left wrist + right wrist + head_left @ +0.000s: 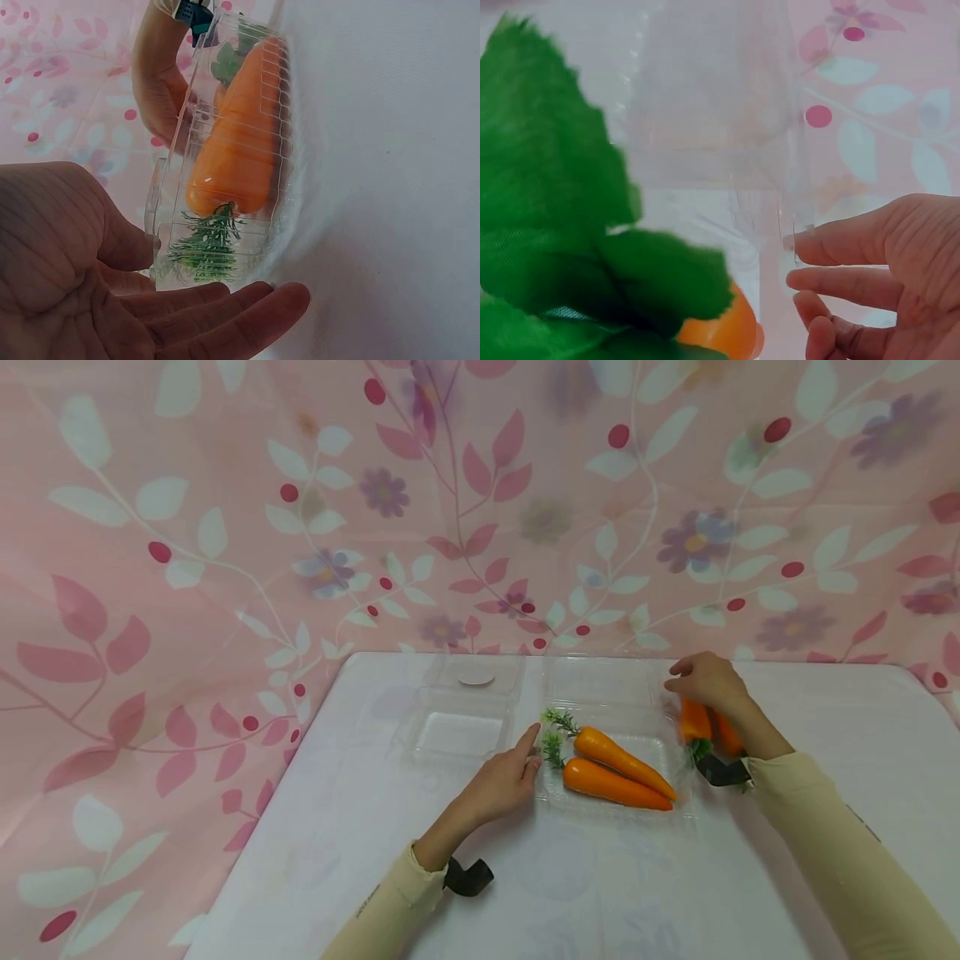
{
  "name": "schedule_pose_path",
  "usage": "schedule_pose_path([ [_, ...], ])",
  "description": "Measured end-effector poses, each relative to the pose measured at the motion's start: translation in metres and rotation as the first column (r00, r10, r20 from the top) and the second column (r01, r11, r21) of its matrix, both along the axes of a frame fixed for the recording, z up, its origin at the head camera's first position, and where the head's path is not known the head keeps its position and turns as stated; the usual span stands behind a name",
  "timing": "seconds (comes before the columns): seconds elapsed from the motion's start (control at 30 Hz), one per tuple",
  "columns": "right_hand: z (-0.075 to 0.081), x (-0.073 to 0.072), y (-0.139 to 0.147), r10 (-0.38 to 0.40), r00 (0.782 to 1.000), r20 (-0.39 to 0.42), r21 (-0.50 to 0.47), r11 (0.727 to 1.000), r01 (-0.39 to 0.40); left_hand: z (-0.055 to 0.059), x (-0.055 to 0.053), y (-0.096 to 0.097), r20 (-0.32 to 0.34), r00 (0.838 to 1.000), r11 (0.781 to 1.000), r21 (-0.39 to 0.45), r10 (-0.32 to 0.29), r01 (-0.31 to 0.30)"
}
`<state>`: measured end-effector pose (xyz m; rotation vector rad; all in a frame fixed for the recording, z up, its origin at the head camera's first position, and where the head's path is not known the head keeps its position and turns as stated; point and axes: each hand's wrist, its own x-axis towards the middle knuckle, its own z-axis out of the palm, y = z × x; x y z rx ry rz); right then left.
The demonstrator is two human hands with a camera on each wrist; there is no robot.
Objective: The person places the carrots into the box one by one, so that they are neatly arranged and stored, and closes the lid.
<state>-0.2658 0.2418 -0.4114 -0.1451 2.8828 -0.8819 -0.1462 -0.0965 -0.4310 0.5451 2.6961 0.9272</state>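
Hands (498,783) at carrot box (654,747) | second box (459,733) leftward | leaves (547,150) crowd right wrist

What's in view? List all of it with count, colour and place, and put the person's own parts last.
Right container: 1, clear, open, on the table cover
Carrots: 2, orange with green tops, inside the right container
Left container: 1, clear, open, beside the right container
Oval patch: 1, white, on the left container
Orange vegetables: at least 2, orange with green leaves, right of the right container, partly hidden
Table cover: 1, white, beneath the containers
Floral backdrop: 1, mainly pink, behind the table cover
Wrist straps: 2, black, one at each wrist
Sleeves: 2, cream, on the person
Left hand: 1, bare, at the right container's left edge
Right hand: 1, bare, at the right container's far right
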Motion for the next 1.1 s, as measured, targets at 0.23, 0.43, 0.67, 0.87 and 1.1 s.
schedule_pose_path([
  [0.23, 0.007, 0.004, -0.002, -0.092, 0.995, -0.026, -0.029, 0.995, 0.091, 0.000, 0.000, 0.001, -0.014, 1.000, 1.000, -0.006, 0.002, -0.002],
  [0.43, 0.012, 0.010, -0.004, -0.166, 0.983, -0.082, -0.070, 0.985, 0.160, 0.000, 0.000, 0.001, -0.027, 1.000, 1.000, -0.012, -0.003, 0.003],
  [0.67, 0.019, 0.016, -0.005, -0.205, 0.967, -0.152, -0.129, 0.974, 0.187, 0.000, 0.001, 0.002, -0.023, 1.000, 1.000, -0.021, 0.010, -0.011],
  [0.87, 0.028, 0.022, -0.002, -0.185, 0.972, -0.142, -0.170, 0.972, 0.160, 0.000, 0.001, 0.002, -0.012, 1.000, 1.000, -0.014, 0.009, -0.010],
  [1.1, 0.039, 0.032, 0.000, -0.128, 0.984, -0.124, -0.186, 0.977, 0.103, -0.002, 0.000, 0.002, -0.014, 1.000, 1.000, -0.005, 0.008, -0.008],
])
